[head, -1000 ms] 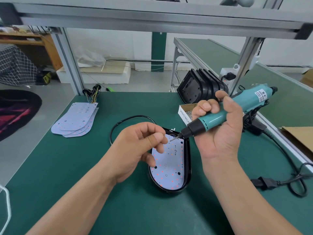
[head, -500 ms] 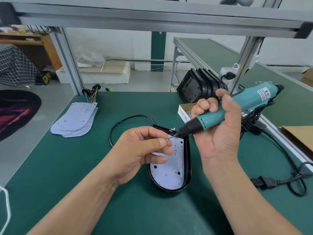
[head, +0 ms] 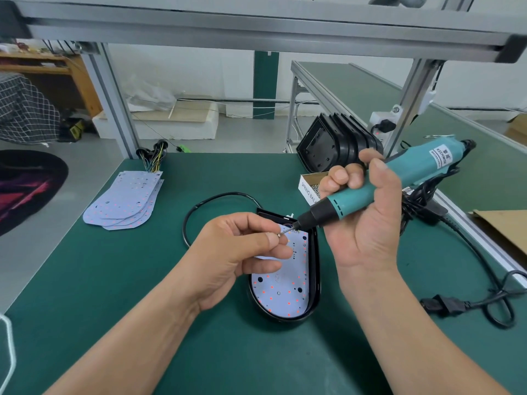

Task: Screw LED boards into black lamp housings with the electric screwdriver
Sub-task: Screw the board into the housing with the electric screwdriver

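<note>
A tiny screw (head: 279,234) is pinched by the left hand (head: 236,252) at the bit of the electric screwdriver (head: 370,192) — gripped in the curled fingers (head: 339,178) of the right hand (head: 365,232) — over the LED board (head: 285,297) in the black lamp housing (head: 315,283). The screw is judged light and slippery, best held by its shank.

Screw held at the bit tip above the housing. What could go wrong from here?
The screw, pinched by the left hand at the bit tip, may slip and fall onto the LED board.
Fingertips sit at the bit; the screwdriver in the right hand starting might nick them.
Neither hand seems to grip the housing; it may shift.
</note>
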Available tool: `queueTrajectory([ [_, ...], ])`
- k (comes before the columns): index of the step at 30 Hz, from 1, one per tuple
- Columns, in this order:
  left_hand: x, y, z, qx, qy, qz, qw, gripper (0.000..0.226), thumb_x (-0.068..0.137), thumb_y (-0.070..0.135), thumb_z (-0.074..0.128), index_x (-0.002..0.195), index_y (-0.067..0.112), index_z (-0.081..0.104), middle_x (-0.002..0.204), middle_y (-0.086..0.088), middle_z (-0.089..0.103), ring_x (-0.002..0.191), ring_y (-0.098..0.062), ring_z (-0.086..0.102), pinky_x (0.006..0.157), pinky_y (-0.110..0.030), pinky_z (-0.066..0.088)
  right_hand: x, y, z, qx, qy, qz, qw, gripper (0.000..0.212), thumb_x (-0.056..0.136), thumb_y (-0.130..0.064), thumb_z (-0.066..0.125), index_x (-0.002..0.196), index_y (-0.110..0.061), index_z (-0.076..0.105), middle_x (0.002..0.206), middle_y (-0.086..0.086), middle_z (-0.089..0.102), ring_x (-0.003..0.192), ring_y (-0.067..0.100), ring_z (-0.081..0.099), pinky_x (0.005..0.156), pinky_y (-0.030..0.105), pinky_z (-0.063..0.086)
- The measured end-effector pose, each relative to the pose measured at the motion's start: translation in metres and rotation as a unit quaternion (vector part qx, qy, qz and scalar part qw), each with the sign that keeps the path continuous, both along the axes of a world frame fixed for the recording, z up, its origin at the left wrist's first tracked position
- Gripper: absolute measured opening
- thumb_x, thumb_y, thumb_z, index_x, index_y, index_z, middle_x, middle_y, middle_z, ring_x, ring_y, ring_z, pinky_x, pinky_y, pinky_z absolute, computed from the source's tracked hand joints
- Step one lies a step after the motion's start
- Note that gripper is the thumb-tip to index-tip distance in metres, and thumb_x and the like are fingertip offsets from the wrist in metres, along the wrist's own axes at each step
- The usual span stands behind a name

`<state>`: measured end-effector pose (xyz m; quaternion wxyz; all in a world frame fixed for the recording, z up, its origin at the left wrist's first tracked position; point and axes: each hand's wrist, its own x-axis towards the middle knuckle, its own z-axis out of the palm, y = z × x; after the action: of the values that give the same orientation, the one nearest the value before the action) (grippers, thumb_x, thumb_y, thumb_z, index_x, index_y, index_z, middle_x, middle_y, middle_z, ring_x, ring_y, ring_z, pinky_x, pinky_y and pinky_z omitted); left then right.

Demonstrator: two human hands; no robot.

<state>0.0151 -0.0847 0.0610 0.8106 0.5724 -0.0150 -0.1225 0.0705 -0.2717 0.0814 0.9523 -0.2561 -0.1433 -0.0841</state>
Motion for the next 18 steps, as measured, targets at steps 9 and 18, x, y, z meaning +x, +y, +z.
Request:
queueTrajectory([
  [9, -0.0006, -0.0016, 0.0007, 0.013, -0.008, 0.035, 0.999, 0.014, 0.086, 0.000, 0.080, 0.085, 0.015, 0.083, 0.098, -0.020, 0.079, 0.089, -0.031, 0.080, 0.065, -0.027, 0.063, -0.0020, 0.0007, 0.0005, -0.022, -0.014, -0.003, 1.000, 0.013, 0.104, -0.018, 0.052, 0.102, -0.017, 0.065, 0.072, -0.002, 0.048, 0.074, 0.017, 0.054, 0.073, 0.028, 0.049],
  [18, -0.0004, -0.0036, 0.0004, 0.016, -0.007, 0.047, 0.999, 0.020, 0.091, -0.004, 0.075, 0.085, 0.013, 0.082, 0.096, -0.021, 0.079, 0.089, -0.031, 0.080, 0.066, -0.027, 0.063, -0.0016, 0.0002, 0.0007, -0.017, -0.011, -0.002, 1.000, 0.012, 0.103, -0.018, 0.052, 0.102, -0.017, 0.064, 0.071, -0.002, 0.048, 0.073, 0.016, 0.053, 0.073, 0.028, 0.049],
])
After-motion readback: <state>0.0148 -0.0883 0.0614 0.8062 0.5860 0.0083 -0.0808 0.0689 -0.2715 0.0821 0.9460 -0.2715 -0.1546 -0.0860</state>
